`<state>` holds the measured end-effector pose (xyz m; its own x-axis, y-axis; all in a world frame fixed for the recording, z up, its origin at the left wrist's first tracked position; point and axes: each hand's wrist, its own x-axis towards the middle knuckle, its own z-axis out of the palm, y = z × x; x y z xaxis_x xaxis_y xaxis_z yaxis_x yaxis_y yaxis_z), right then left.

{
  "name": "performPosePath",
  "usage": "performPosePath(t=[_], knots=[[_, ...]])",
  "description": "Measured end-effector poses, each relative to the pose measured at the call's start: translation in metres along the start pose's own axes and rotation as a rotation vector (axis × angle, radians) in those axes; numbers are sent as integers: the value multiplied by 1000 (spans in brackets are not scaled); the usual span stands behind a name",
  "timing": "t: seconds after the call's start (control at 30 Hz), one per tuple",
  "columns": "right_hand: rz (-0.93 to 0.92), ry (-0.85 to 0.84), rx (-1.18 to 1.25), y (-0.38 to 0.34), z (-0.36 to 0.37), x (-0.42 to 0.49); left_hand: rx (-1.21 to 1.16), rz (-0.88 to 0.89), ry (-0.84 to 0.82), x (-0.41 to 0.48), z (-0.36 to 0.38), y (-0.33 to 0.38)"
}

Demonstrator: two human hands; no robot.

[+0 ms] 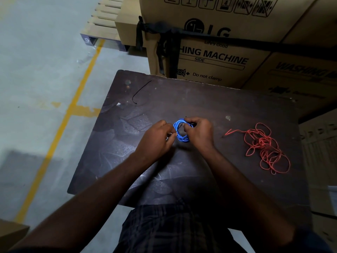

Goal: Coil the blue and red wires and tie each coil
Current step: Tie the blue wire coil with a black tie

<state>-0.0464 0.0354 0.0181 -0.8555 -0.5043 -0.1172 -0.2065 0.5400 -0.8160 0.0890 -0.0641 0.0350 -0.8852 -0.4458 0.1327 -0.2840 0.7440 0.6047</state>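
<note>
Your right hand curled its fingers round the blue wire coil; your left hand pinched its edge. The red wire lay tangled right of your fingers.

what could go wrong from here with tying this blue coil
1. The blue coil sits pinched between the left hand and right hand; a slip before any tie is tight may let the loops spring apart.
2. The red wire lies in a loose tangle; hasty pulling may knot it.
</note>
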Motion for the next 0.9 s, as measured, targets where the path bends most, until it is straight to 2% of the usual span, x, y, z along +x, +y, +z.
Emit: performPosePath(t=[0.23,0.5,0.63,0.9], knots=[[-70,-21,71,-7,6,-10,-103,-107,153,12,17,-5],[-134,-55,95,-7,5,-14,-290,-135,268,15,17,-5],[-151,-64,101,-5,9,-16,-449,-242,288,16,12,0],[-219,-18,86,-5,9,-19,-490,-283,275,14,15,6]])
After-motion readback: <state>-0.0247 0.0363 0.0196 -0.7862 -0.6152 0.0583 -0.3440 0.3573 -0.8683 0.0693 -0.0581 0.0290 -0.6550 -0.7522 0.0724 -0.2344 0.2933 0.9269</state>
